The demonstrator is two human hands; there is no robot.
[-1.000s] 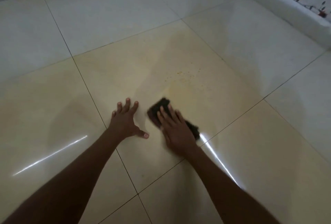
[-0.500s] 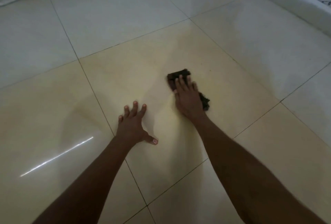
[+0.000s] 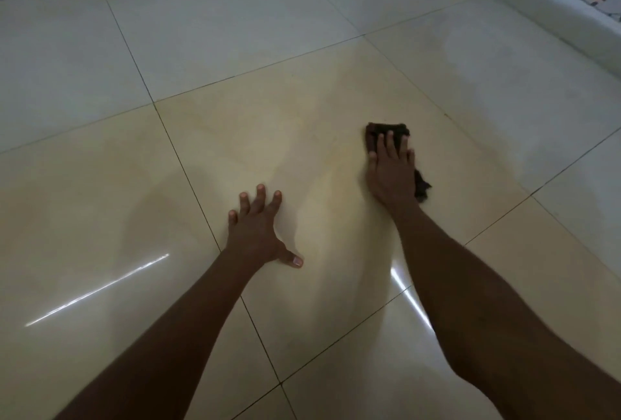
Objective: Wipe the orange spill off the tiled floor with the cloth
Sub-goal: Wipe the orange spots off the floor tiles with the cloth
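The tiled floor [image 3: 235, 33] fills the view: large glossy pale tiles with thin dark joints, shiny enough to throw back streaks of light, and judged slippery where wet. A white padded edge [image 3: 544, 12] with floral fabric runs along the far right.

The orange spill [image 3: 302, 137] shows only as a faint yellowish film across the central tile; no distinct droplets can be made out, so the job appears well advanced, with a thin residue left.

The left hand [image 3: 258, 231] lies flat on the floor, fingers spread, gripping nothing and serving as a prop.

The right hand [image 3: 391, 174] presses palm-down on the cloth [image 3: 386, 130], fingers extended over it; the grip is a flat press, not a clench.

The cloth is small, dark and crumpled, lying on the central tile toward its right side. Its long axis runs away from the person, one end showing beyond the fingertips, a corner trailing by the wrist. It is judged soft, light and limp, best controlled by pressure from above through the middle.
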